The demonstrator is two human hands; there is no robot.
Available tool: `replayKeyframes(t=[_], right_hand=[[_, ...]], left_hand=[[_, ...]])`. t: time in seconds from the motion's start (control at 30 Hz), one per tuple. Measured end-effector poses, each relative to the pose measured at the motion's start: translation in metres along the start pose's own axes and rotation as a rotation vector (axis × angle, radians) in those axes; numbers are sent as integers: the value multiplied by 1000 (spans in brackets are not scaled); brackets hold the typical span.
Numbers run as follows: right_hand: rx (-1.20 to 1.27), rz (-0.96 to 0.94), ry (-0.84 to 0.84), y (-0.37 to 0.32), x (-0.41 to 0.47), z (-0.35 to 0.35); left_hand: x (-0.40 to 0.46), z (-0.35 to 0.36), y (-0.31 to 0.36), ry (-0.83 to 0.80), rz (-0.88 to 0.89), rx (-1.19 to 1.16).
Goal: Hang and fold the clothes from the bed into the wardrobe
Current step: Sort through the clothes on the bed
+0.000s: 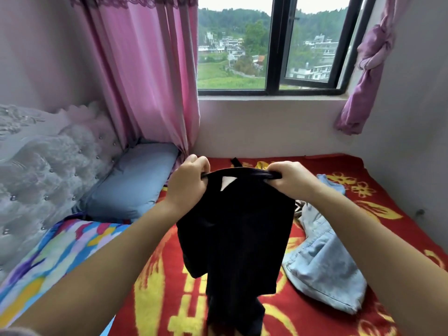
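A black garment (238, 229) hangs in the air over the bed (339, 318), held up by its top edge with a white label showing inside. My left hand (188, 181) pinches the left end of that edge. My right hand (289, 177) grips the right end, fingers curled round the bunched cloth. The garment's lower part trails down onto the red and yellow blanket. A pair of light blue jeans (322, 263) lies spread on the bed to the right of the garment. The wardrobe is out of view.
A blue pillow (131, 180) leans against the padded white headboard (46, 166) at the left. A multicoloured sheet (55, 253) covers the bed's left side. Pink curtains (143, 69) and a window (271, 44) stand behind the bed; a wall borders it on the right.
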State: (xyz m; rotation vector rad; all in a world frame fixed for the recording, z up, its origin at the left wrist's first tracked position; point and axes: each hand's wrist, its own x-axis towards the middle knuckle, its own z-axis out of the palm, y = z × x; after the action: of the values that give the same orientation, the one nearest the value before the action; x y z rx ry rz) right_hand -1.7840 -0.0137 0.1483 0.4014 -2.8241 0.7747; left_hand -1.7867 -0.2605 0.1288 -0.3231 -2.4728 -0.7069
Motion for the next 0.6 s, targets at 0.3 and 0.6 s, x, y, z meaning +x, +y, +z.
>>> replayKeyframes(t=[0.3,0.6], right_hand=[[124,335,-90,56,18,-25],[535,105,-269,19,12,-44]], left_hand=[[34,-41,-39,-168,-335,-592],[49,-51,-59,5,-76,-375]])
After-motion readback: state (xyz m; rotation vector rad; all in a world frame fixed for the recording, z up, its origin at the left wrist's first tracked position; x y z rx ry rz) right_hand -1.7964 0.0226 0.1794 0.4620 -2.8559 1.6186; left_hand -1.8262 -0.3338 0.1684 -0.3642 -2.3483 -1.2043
